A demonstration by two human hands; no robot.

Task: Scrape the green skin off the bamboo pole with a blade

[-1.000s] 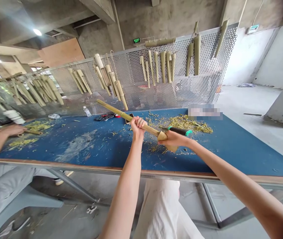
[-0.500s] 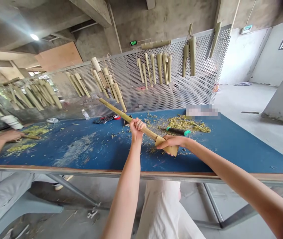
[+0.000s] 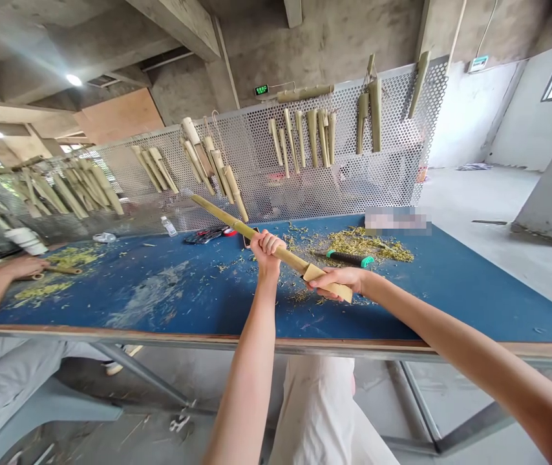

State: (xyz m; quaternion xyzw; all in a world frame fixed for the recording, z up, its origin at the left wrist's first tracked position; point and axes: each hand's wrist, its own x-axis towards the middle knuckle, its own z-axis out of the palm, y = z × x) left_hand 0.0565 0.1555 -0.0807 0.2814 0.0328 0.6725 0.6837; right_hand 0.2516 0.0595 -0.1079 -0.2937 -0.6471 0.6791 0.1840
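A long yellow-green bamboo piece (image 3: 222,214) slants over the table, its narrow far end up to the left and a wider tan end near me. My left hand (image 3: 267,248) wraps in a fist around the narrow length, about midway. The right hand (image 3: 338,282) grips the wider tan end from the side, thumb along the top and fingers underneath. Part of that end is covered by the fingers. Just beyond my right hand, a tool with a black and teal handle (image 3: 350,258) lies by a heap of bamboo shavings (image 3: 377,245).
The blue tabletop (image 3: 159,284) backs onto a perforated metal panel (image 3: 261,161) hung with bamboo pieces (image 3: 311,129). A small bottle (image 3: 168,226) and red tape (image 3: 230,231) stand towards the back. To the left, a co-worker's hand (image 3: 26,266) is at another bamboo piece.
The bamboo piece has turned about its length, so its wider end now shows a narrower face. Both hands keep their grip; the view has tilted slightly up.
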